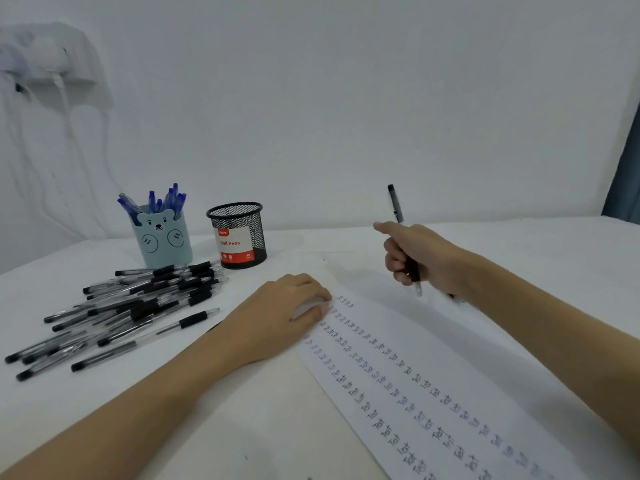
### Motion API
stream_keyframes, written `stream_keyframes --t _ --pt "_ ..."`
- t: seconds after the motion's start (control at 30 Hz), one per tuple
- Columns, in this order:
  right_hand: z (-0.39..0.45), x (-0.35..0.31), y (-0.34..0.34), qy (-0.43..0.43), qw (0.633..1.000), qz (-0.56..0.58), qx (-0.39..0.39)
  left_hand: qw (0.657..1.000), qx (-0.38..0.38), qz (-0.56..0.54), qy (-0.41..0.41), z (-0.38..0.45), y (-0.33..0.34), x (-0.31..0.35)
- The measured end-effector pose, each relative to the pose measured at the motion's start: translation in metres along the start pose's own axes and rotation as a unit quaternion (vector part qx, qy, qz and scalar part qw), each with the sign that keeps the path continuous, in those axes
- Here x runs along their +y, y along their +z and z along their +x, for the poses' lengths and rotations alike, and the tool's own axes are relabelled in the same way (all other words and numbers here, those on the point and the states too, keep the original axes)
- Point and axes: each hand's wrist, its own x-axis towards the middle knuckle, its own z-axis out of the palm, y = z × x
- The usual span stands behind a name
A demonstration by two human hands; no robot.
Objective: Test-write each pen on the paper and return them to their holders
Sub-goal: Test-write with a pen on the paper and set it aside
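Note:
My right hand (415, 258) grips a black pen (394, 202) nearly upright, its tip just above the table beyond the paper's far end, forefinger pointing left. My left hand (284, 313) rests flat on the far left corner of the white paper (450, 358), which carries several rows of test marks. A pile of black pens (138, 306) lies on the table to the left. Behind it stands a light blue bear holder (162, 240) with several blue pens in it. Next to that stands a black mesh holder (239, 233) labelled "Ball Pens"; no pens show above its rim.
The table (242, 427) is covered in white cloth and meets a white wall at the back. A white wall socket with plugs and cables (52, 64) hangs at the upper left. A dark curtain edge (627, 174) shows at the far right.

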Motion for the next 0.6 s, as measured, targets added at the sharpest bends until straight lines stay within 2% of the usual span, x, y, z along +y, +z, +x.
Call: stream_keyframes --t 0.27,0.43,0.6 --pt "-0.007 0.005 0.008 -0.013 0.994 0.099 -0.043 1.000 0.001 -0.029 -0.005 0.000 -0.001 0.003" --pt "-0.019 -0.009 -0.009 -0.010 0.951 0.293 -0.104 0.997 0.022 -0.078 -0.013 -0.003 -0.002 0.007" --pt "-0.024 -0.010 -0.020 0.002 0.939 0.331 -0.096 0.996 0.018 -0.088 -0.023 -0.004 -0.004 0.010"
